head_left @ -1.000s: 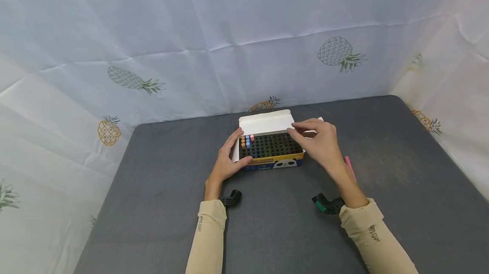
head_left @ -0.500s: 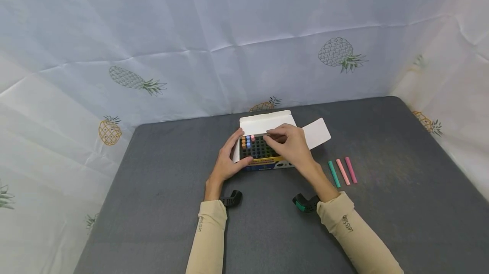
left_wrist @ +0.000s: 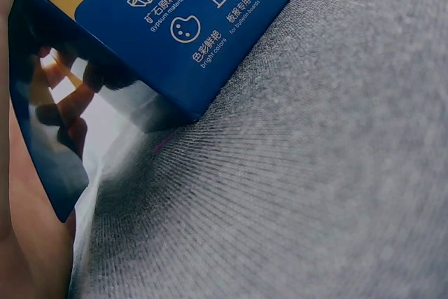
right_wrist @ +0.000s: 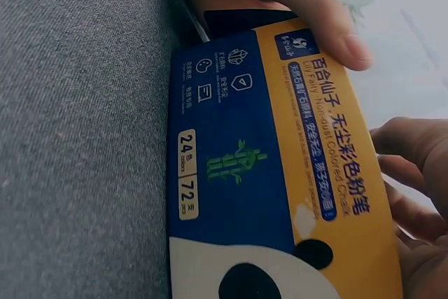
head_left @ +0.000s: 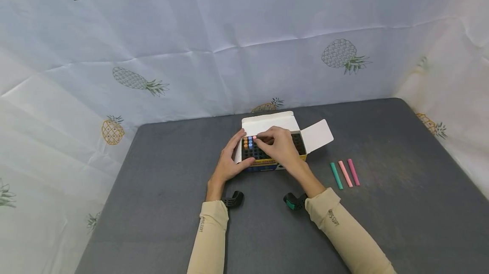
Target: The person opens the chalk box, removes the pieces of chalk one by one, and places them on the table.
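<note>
- We note first what is cut off: the left wrist view shows only a blue corner of the chalk box point(left_wrist: 175, 40) on the grey table point(left_wrist: 315, 194), with the palm a blurred strip at the left edge; fingers there are unreadable.
- In the head view the chalk box point(head_left: 267, 164) sits at frame centre, lid and side flap open. The few chalk sticks point(head_left: 249, 141) standing in its upper left corner are small; we cannot tell whether any is pinched.
- Left hand point(head_left: 230, 159): fingers curled round the box's left end, thumb on the front wall, clamped on it. The right wrist view confirms the thumb pressed on the yellow front panel point(right_wrist: 308, 75).
- Right hand point(head_left: 278, 146): lies over the box's middle, fingers bent, tips at the chalk sticks. Whether the tips are together on one or apart, we cannot tell.
- Right of centre, three loose sticks point(head_left: 345, 174), green, peach and pink, lie side by side on the table, well apart from both hands.
</note>
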